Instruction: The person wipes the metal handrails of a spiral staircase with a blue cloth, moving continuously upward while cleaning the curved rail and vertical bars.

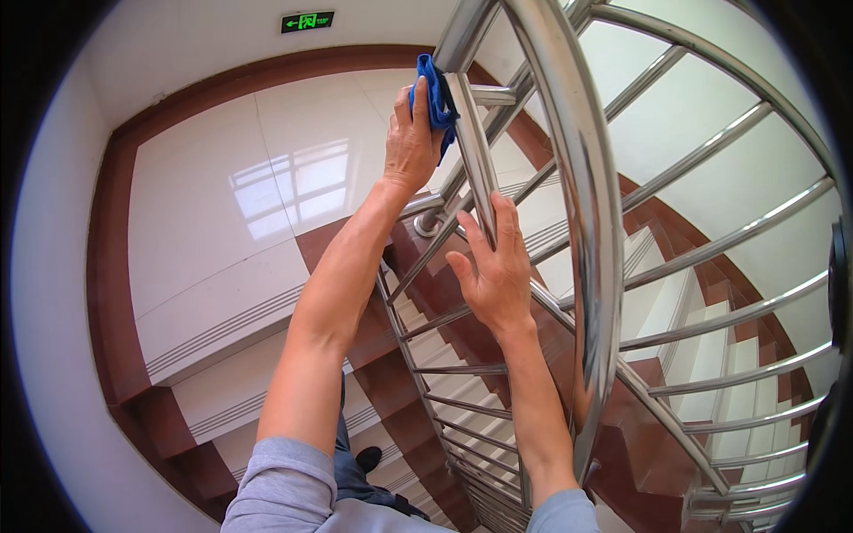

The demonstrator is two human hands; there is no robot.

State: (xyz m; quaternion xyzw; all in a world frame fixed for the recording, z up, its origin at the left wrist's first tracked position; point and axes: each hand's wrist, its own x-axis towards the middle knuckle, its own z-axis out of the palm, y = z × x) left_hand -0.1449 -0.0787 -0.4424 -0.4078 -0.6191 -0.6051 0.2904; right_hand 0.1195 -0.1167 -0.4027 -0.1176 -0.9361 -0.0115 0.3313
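Pressed against the upper part of a stainless steel railing post (475, 151) is a blue cloth (438, 108). My left hand (411, 147) is closed on this cloth, its arm stretched far forward. Lower on the same post, my right hand (496, 277) rests with its fingers stretched out and the thumb apart, holding no cloth. A thick, shiny handrail (586, 195) curves past just right of my right hand. Part of the post is hidden behind the cloth and my fingers.
White steps with dark red edging (227, 382) lie below left, where my shoe (368, 458) shows. Beyond is a glossy landing floor (195, 195). Railing bars (711, 249) fan out on the right over another flight (711, 355). A green exit sign (307, 22) hangs on the far wall.
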